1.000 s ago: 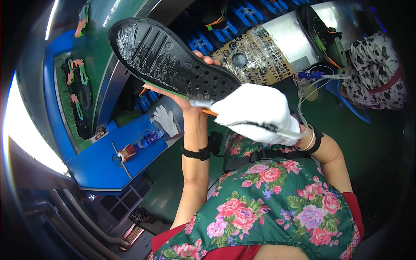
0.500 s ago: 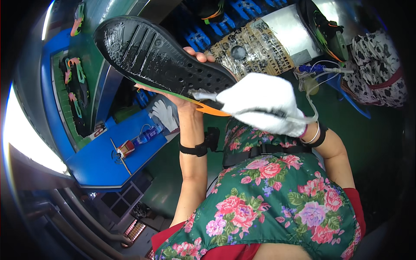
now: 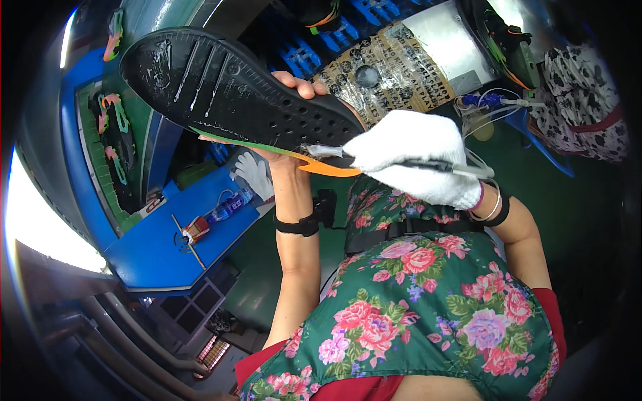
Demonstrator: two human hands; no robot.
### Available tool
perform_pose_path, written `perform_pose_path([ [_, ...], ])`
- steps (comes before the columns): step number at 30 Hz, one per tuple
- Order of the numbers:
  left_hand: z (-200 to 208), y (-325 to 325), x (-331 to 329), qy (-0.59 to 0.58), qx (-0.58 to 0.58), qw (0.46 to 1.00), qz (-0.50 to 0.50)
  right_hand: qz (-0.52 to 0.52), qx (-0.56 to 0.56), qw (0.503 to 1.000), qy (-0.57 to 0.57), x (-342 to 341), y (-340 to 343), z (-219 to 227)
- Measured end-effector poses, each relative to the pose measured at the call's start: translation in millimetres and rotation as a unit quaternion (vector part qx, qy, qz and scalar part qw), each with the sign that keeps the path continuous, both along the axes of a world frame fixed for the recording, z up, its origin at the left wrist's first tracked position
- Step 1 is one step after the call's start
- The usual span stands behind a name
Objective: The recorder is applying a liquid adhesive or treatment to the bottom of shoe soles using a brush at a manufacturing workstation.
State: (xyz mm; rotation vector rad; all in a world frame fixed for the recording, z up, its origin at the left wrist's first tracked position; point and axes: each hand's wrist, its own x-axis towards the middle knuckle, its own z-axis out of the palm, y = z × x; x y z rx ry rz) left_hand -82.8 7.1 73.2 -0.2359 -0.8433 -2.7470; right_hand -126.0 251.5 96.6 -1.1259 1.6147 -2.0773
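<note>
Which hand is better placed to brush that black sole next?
Probably the right hand: it holds the brush at the black sole, while the left hand is busy supporting that sole from behind.

One black shoe sole [image 3: 234, 90], one brush [image 3: 324, 151], one bottle [image 3: 231, 204], two black wristbands [image 3: 297, 225], two forearms [image 3: 295, 267]
</note>
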Motion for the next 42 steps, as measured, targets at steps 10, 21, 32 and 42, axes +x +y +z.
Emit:
perform_pose_path([
  [10, 3.9, 2.8, -6.8, 0.011, -0.009, 1.0, -0.003, -0.032, 0.016, 0.995, 0.094, -2.3, 6.3, 3.0],
  [21, 2.2, -1.0, -11.9, 0.024, -0.025, 0.999, -0.01, -0.024, -0.006, 0.991, 0.131, 4.9, 9.0, -1.8],
  [32, -2.0, 1.8, -9.3, 0.001, 0.008, 0.999, -0.049, -0.004, -0.016, 0.991, 0.132, 19.4, -1.9, 13.5],
  [42, -7.5, 4.6, -14.7, -0.002, -0.021, 0.996, -0.089, -0.045, -0.032, 0.995, 0.082, 14.8, 3.6, 14.9],
])
